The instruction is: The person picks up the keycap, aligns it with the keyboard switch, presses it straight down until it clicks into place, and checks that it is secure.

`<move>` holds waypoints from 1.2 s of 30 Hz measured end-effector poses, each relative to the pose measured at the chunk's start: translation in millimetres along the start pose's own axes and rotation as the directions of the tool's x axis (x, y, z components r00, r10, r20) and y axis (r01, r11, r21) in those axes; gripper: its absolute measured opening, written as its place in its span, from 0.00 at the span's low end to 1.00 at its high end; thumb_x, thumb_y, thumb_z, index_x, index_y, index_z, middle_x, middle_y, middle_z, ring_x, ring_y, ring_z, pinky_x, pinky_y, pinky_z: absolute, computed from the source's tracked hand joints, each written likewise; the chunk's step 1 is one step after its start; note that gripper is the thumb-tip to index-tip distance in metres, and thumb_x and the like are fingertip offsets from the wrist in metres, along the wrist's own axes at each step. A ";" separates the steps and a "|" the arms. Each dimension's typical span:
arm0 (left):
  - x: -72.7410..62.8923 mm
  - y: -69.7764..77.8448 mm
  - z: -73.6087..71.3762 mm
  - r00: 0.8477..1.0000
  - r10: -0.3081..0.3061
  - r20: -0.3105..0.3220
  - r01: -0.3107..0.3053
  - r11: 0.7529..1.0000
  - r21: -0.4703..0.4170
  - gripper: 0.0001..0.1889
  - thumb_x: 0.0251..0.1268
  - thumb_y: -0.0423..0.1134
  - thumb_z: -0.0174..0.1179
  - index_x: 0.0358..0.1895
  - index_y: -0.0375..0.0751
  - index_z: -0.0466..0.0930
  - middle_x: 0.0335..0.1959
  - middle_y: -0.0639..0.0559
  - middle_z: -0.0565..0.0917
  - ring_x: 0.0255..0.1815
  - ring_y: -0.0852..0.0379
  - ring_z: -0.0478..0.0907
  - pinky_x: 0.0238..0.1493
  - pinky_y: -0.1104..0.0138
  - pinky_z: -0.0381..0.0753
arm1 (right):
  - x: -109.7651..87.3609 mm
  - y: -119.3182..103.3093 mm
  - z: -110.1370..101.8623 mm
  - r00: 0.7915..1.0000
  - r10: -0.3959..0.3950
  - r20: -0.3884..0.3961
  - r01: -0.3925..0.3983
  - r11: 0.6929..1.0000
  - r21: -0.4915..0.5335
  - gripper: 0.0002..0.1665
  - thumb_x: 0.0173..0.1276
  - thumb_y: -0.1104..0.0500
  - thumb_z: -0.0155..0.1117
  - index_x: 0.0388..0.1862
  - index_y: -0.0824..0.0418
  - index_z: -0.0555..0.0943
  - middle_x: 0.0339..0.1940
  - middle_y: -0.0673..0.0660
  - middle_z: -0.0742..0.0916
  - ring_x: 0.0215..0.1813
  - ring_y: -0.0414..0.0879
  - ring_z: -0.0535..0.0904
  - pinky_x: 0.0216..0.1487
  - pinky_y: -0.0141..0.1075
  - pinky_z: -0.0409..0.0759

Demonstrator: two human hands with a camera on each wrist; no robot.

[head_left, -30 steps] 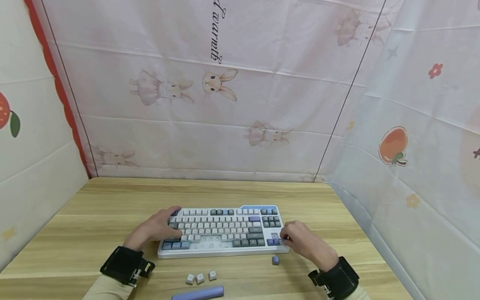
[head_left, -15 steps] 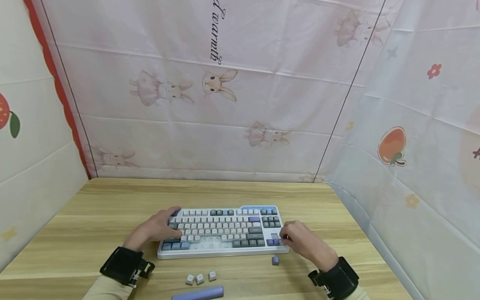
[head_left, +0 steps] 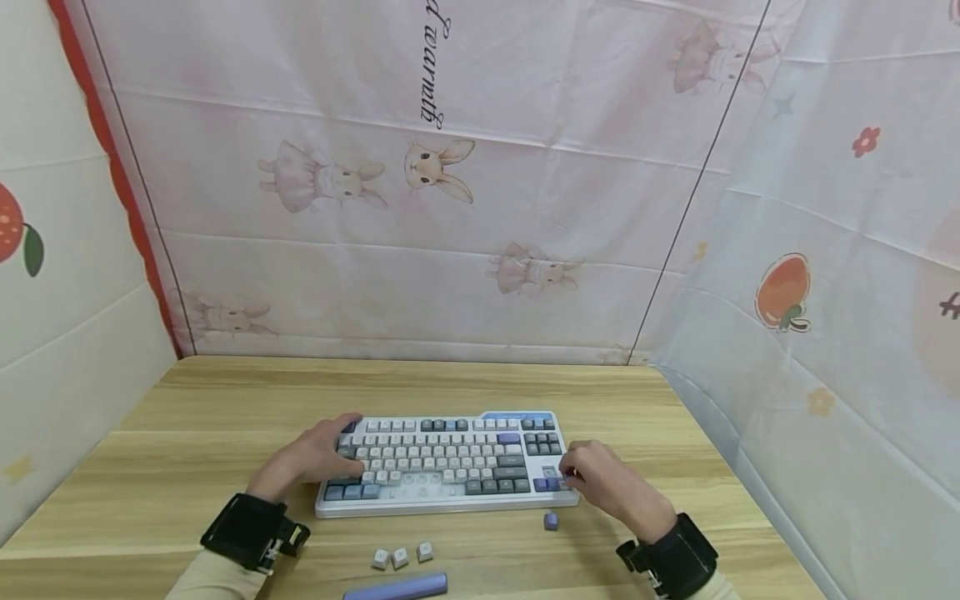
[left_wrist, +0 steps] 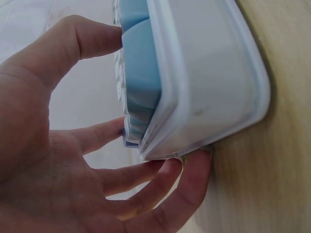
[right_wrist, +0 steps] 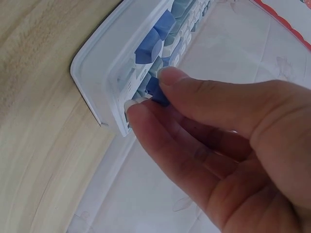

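Hardly anything has moved since a second ago: the left hand [head_left: 309, 456] and the right hand [head_left: 606, 479] are at the same spots by the keyboard [head_left: 442, 454].
From the head view, the keyboard lies flat on the table [head_left: 225, 408], with a pale gap in its bottom row. The hands are well apart, one at each end. In front lie three white keys [head_left: 400, 557], a long purple key [head_left: 397, 587] and a small purple key [head_left: 551, 521]. Left wrist view: the thumb is by the light blue keys [left_wrist: 142, 63] and the other fingers curl around the keyboard's end, holding it. Right wrist view: thumb and finger pinch a dark blue key [right_wrist: 157, 93]; I cannot tell if it is pushed on.
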State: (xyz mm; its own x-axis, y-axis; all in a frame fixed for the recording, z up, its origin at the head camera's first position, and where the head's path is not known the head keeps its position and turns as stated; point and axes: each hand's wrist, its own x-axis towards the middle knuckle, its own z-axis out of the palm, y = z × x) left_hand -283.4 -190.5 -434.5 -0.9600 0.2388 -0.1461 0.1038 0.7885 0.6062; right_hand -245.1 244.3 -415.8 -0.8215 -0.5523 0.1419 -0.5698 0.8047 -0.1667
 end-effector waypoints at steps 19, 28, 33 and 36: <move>-3.4 -0.3 -0.7 1.000 0.023 0.004 -0.023 0.999 -0.027 0.48 0.58 0.42 0.73 0.79 0.32 0.58 0.75 0.22 0.64 0.73 0.24 0.64 0.68 0.34 0.69 | 0.2 4.6 3.1 0.999 -0.027 -0.040 0.026 1.000 -0.015 0.05 0.61 0.72 0.73 0.35 0.65 0.89 0.31 0.53 0.87 0.33 0.36 0.79 0.33 0.30 0.81; -3.9 -0.5 -0.6 0.999 0.034 -0.002 -0.034 0.999 -0.024 0.48 0.57 0.41 0.73 0.79 0.31 0.58 0.74 0.22 0.64 0.73 0.25 0.65 0.68 0.34 0.69 | 0.3 4.7 2.5 0.998 -0.036 -0.060 0.035 0.999 -0.022 0.05 0.61 0.73 0.72 0.34 0.66 0.89 0.30 0.53 0.86 0.32 0.36 0.78 0.32 0.30 0.80; -3.7 -0.2 -0.2 0.999 0.037 -0.007 -0.038 0.999 -0.019 0.48 0.57 0.41 0.73 0.78 0.31 0.58 0.74 0.22 0.65 0.72 0.26 0.66 0.68 0.34 0.69 | 0.1 2.9 2.6 0.999 0.010 -0.038 -0.010 1.000 -0.011 0.06 0.61 0.73 0.72 0.36 0.66 0.89 0.33 0.54 0.87 0.34 0.37 0.80 0.34 0.31 0.82; -3.6 0.3 -0.3 0.999 0.033 -0.006 -0.033 0.999 -0.020 0.48 0.57 0.41 0.73 0.79 0.31 0.58 0.74 0.23 0.65 0.73 0.26 0.66 0.68 0.34 0.69 | -0.2 2.9 3.4 0.999 0.013 -0.044 -0.014 1.000 -0.011 0.06 0.62 0.73 0.72 0.36 0.66 0.90 0.33 0.54 0.88 0.34 0.38 0.81 0.34 0.31 0.82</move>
State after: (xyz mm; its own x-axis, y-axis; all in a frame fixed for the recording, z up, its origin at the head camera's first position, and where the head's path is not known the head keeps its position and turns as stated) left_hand -279.9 -191.3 -433.6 -0.9577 0.2610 -0.1212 0.1302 0.7686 0.6264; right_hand -246.7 246.0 -419.5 -0.8271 -0.5317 0.1822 -0.5583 0.8144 -0.1582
